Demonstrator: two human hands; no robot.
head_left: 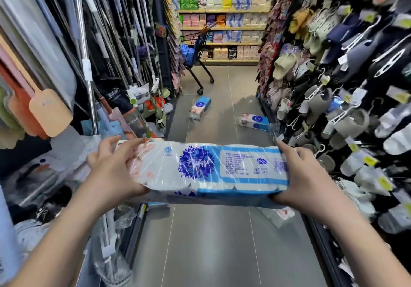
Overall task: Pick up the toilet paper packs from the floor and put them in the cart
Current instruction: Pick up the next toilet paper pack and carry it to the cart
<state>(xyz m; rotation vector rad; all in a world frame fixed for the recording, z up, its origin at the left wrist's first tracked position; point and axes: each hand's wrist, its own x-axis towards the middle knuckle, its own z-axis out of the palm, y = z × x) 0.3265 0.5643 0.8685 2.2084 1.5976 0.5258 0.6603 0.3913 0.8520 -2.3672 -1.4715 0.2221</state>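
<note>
I have my left hand (111, 166) curled round the left end of a toilet paper pack (211, 169) and my right hand (298, 175) wrapped round its right end. Both hands are clamped on the plastic wrap and set well apart, with the pack stretched crosswise between them above the grey tiled floor (211, 253). Just below its right end, part of another pack (278, 214) lies on the floor. Further up the aisle a second floor pack (200, 108) lies near the middle, and a third floor pack (253, 121) lies against the foot of the right-hand rack. The cart (195, 51) stands at the far end of the aisle, well apart from me, in front of shelves of packaged goods (224, 11). Mop and broom handles (89, 53) line my left side, and hanging slippers (333, 91) cover the rack on my right
</note>
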